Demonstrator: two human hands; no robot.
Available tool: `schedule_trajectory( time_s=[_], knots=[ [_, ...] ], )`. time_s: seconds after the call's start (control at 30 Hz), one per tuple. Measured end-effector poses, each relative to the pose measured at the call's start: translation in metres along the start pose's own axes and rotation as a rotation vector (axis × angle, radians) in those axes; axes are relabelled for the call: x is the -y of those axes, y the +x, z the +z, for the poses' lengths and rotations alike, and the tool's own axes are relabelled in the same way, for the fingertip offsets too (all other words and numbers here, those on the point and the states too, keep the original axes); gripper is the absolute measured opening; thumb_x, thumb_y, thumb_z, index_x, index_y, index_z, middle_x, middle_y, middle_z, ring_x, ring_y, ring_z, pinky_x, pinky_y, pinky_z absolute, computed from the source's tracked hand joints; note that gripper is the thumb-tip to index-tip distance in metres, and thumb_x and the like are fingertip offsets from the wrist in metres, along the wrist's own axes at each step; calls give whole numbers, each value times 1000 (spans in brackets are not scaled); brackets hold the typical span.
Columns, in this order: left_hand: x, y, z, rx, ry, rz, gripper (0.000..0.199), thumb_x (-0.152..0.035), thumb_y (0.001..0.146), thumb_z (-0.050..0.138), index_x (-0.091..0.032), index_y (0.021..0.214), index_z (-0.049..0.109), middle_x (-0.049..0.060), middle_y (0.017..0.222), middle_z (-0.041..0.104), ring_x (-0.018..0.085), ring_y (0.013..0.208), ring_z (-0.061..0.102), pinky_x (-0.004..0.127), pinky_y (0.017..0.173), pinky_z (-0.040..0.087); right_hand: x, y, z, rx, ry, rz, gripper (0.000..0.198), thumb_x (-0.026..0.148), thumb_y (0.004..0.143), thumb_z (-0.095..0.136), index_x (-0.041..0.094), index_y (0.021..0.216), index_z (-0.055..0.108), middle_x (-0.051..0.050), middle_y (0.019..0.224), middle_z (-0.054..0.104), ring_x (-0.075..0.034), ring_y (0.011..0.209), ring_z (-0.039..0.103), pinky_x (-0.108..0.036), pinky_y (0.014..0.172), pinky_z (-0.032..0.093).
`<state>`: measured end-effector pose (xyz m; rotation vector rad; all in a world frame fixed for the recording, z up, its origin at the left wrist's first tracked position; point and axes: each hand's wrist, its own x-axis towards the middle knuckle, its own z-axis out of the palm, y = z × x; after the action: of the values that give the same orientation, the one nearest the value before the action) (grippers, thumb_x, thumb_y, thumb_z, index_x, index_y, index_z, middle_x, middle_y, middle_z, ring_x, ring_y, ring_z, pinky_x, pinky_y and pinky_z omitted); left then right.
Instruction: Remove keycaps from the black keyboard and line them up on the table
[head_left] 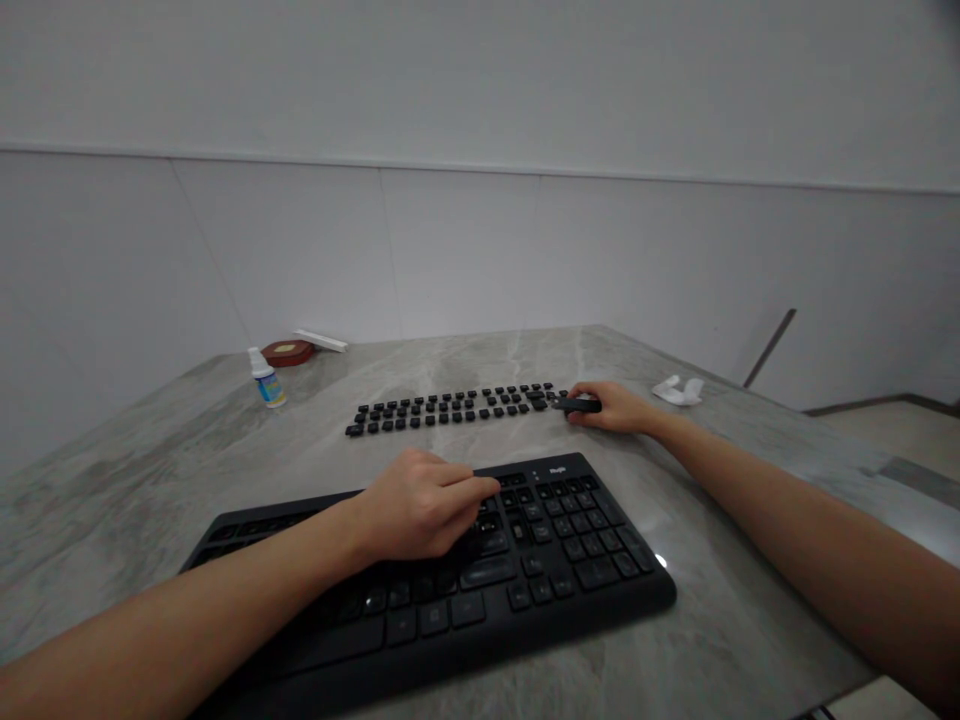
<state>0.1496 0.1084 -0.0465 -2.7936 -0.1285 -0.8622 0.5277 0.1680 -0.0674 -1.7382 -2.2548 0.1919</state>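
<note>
A black computer keyboard [420, 640] lies at a slant in front of me, with some key positions bare of caps. My left hand [431, 505] rests over its upper middle, fingers curled together and thumb and index tips down at the keys; anything between them is hidden. Further off, loose black keycaps [444, 406] stand in rows on the grey marbled table [315, 455]. At the right end of those rows, my right hand [606, 408] is closed round a small tool with a black handle [583, 405]; its tip points left toward the keycaps, too small to make out.
A white spray bottle [268, 380] with a blue and yellow label stands at the left. Behind it lie a reddish-brown box [288, 353] and a white strip [321, 340]. Crumpled white tissue [679, 390] sits beyond my right forearm. A pale wall [465, 250] rises behind the table.
</note>
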Motion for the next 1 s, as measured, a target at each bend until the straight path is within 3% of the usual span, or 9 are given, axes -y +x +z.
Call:
schedule_trajectory(
  time_s=[0.23, 1.0],
  knots=[
    [0, 0, -1, 6, 0, -5, 22, -13, 90, 47, -14, 106, 62, -1, 66, 61, 12, 50, 53, 29, 44, 36, 1, 3, 6, 2, 91, -49, 43, 42, 78, 59, 17, 112, 67, -8, 98, 70, -23, 84, 63, -31, 73, 45],
    [0, -1, 0, 2, -12, -2, 21, -12, 89, 48, -13, 104, 62, -1, 62, 62, 14, 48, 55, 29, 45, 40, 10, 2, 6, -18, 107, -36, 41, 39, 80, 58, 16, 113, 68, -8, 101, 71, -24, 87, 65, -30, 74, 46]
  ],
)
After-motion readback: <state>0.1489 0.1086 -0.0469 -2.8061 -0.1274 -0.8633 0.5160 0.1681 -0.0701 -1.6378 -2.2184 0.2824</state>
